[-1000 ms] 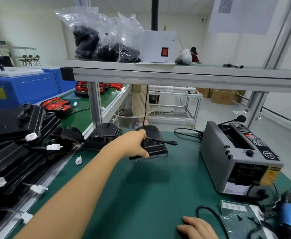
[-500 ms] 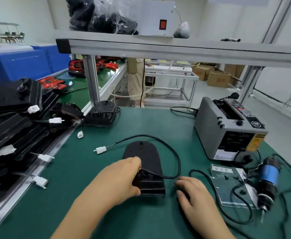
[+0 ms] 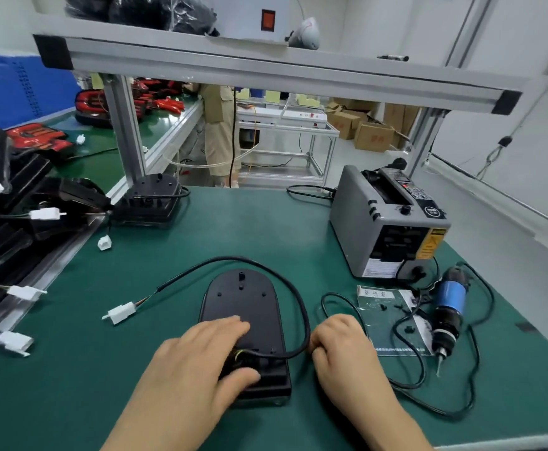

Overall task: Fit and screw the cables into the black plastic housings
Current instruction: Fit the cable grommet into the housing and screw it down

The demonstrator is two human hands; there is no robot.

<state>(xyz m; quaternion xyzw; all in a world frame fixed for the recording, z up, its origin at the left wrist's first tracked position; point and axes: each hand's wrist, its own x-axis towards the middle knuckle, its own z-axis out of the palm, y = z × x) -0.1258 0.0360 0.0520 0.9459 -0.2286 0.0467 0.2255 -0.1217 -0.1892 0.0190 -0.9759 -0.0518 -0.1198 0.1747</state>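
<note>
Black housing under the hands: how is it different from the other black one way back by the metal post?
The near housing has the left hand resting on it; the far housing sits untouched beside the post. The near housing's cable loops wide over the green mat, pinched by the right hand; the far cable sits tucked close. Both are black, with one rounded end.

1. Green-topped bench (image 3: 266, 222) up close, chunky aluminium shelf (image 3: 266, 65) running overhead.
2. White wall (image 3: 510, 109) on the right, pale floor (image 3: 506, 245) below it.
3. Far back: cardboard boxes (image 3: 371, 137) and a metal-frame table (image 3: 301, 126).
</note>
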